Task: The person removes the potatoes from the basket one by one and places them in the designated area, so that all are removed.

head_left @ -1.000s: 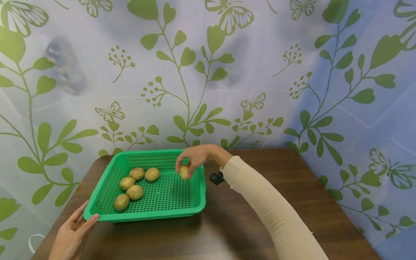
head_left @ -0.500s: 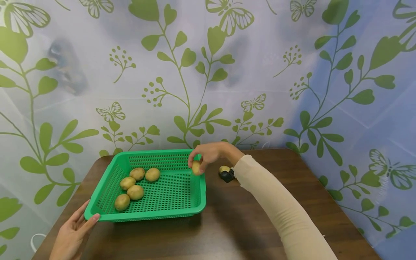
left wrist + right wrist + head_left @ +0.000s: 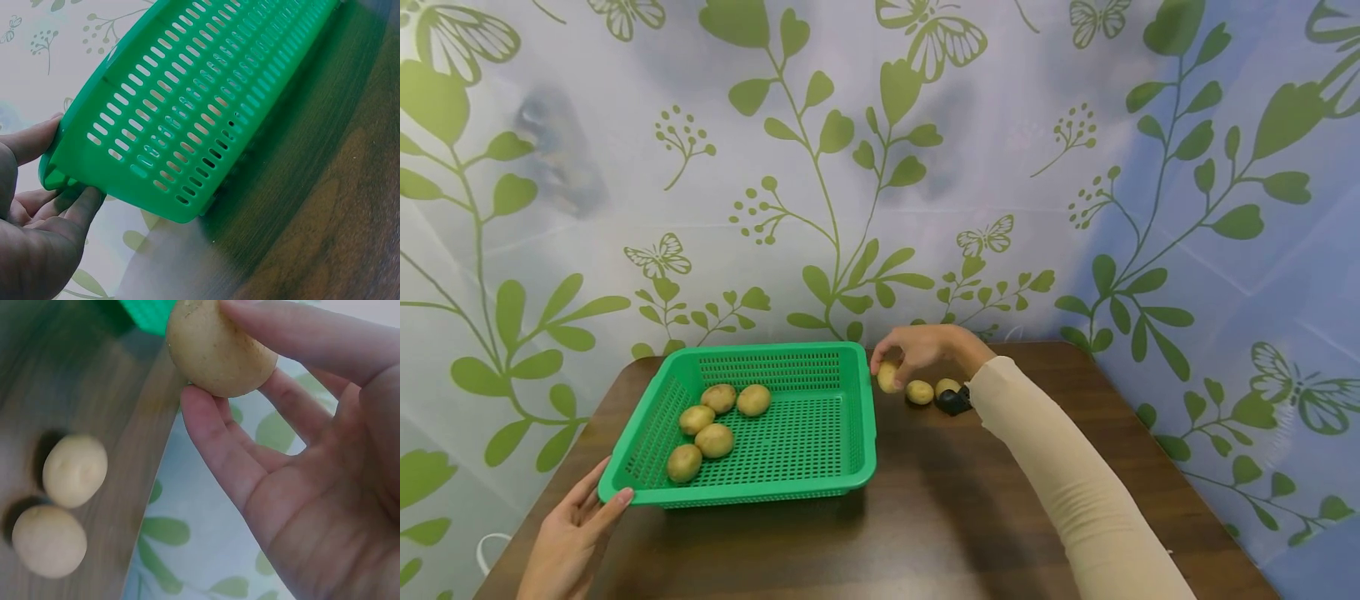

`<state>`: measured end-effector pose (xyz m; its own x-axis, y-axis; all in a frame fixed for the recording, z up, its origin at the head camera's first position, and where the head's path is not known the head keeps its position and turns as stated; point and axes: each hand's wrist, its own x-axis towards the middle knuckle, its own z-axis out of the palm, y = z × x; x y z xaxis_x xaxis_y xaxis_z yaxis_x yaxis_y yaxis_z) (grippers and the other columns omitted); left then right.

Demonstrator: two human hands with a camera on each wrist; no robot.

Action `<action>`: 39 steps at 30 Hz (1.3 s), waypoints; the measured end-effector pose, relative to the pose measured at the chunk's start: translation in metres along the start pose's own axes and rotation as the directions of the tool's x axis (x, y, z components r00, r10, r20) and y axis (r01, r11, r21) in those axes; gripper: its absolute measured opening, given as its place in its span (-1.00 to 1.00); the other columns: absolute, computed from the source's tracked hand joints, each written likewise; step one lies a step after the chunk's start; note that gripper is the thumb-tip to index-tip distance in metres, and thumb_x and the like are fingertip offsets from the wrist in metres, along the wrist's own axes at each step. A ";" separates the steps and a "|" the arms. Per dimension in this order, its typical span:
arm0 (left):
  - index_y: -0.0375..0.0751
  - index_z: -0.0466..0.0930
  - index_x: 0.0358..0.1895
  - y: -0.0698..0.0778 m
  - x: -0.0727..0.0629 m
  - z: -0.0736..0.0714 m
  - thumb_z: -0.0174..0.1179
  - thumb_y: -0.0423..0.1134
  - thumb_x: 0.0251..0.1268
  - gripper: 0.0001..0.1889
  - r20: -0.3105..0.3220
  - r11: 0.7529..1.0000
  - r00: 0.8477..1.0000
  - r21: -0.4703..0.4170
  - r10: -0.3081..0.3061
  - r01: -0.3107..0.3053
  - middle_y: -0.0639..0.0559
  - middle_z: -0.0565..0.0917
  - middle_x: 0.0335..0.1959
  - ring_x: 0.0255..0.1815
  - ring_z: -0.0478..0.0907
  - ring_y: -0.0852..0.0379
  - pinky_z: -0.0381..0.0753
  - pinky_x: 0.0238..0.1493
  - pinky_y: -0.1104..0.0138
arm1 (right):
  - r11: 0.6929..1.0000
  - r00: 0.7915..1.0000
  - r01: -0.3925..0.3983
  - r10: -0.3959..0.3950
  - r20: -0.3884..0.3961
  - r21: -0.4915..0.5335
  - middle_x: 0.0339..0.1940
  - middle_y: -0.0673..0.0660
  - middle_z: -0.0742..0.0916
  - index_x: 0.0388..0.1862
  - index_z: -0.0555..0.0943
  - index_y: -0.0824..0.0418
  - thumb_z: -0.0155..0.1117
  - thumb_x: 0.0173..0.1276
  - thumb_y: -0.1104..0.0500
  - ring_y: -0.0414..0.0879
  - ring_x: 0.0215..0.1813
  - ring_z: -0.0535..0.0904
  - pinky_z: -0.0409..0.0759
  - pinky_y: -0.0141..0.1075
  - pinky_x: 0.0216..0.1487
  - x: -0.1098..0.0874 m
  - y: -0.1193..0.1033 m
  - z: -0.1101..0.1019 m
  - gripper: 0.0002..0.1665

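Note:
A potato (image 3: 219, 353) is pinched between the thumb and fingers of my right hand (image 3: 919, 348), just past the right rim of the green basket (image 3: 737, 502). Two more potatoes lie on the table beside that hand, a nearer potato (image 3: 919, 392) and another potato (image 3: 947, 387) partly hidden by the black wrist camera. My left hand (image 3: 568, 529) grips the basket's front left corner, thumb on top of the rim and fingers beneath it, as the left wrist view shows. Inside the basket, several potatoes (image 3: 714, 440) sit grouped toward the left.
The brown wooden table (image 3: 1037, 500) carries the basket on its left half. Behind it hangs a pale curtain (image 3: 880, 192) printed with green leaves and butterflies. A white loop (image 3: 490, 550) shows beyond the table's left edge.
My right hand has carried the potato out of the basket, rightward over the rim. Two potatoes on the table have come into sight. The left hand keeps its grip on the corner.

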<state>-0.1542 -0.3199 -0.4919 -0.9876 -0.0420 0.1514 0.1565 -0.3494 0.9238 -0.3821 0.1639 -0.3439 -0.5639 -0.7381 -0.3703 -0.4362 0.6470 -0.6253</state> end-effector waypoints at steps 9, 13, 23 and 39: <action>-0.14 0.02 0.68 0.002 -0.001 0.000 0.02 -0.58 0.57 -0.27 -0.011 0.999 1.000 0.026 -0.027 0.028 0.27 0.61 0.23 0.22 0.56 0.36 0.58 0.16 0.48 | 0.997 0.997 -0.055 0.052 -0.052 -0.051 0.20 0.00 0.60 0.18 0.67 0.02 0.52 0.35 0.19 0.02 0.21 0.44 0.54 -0.14 0.17 -0.016 0.031 -0.004 -0.57; -0.09 0.12 0.65 0.002 0.000 0.000 0.02 -0.60 0.56 -0.30 -0.013 1.000 1.000 0.018 -0.021 0.022 0.27 0.62 0.22 0.21 0.56 0.35 0.60 0.14 0.48 | 0.998 0.996 -0.065 0.065 -0.066 0.002 0.16 0.07 0.60 0.17 0.67 0.05 0.51 0.35 0.21 0.08 0.20 0.44 0.53 -0.10 0.17 -0.024 0.043 -0.004 -0.58; 0.25 0.58 0.29 0.003 0.001 0.001 0.05 -0.60 0.55 -0.42 -0.028 1.000 0.999 0.013 -0.015 0.016 0.26 0.65 0.18 0.16 0.60 0.35 0.63 0.08 0.48 | 0.991 0.979 -0.123 0.128 -0.156 0.042 0.28 0.11 0.58 0.14 0.71 0.05 0.48 0.34 0.27 0.09 0.34 0.39 0.52 -0.02 0.26 -0.045 0.073 0.006 -0.60; 0.13 0.48 0.42 0.003 0.001 0.002 0.01 -0.61 0.56 -0.41 -0.009 1.000 1.000 0.029 0.005 -0.005 0.23 0.64 0.22 0.20 0.59 0.32 0.63 0.10 0.47 | 0.973 0.943 -0.207 0.226 -0.245 0.101 0.41 0.22 0.46 0.22 0.66 0.13 0.46 0.34 0.27 0.17 0.37 0.31 0.51 -0.01 0.17 -0.070 0.108 0.017 -0.54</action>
<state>-0.1546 -0.3193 -0.4886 -0.9869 -0.0523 0.1528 0.1615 -0.3224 0.9327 -0.3784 0.2822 -0.3975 -0.8019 -0.5031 -0.3222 -0.2372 0.7631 -0.6012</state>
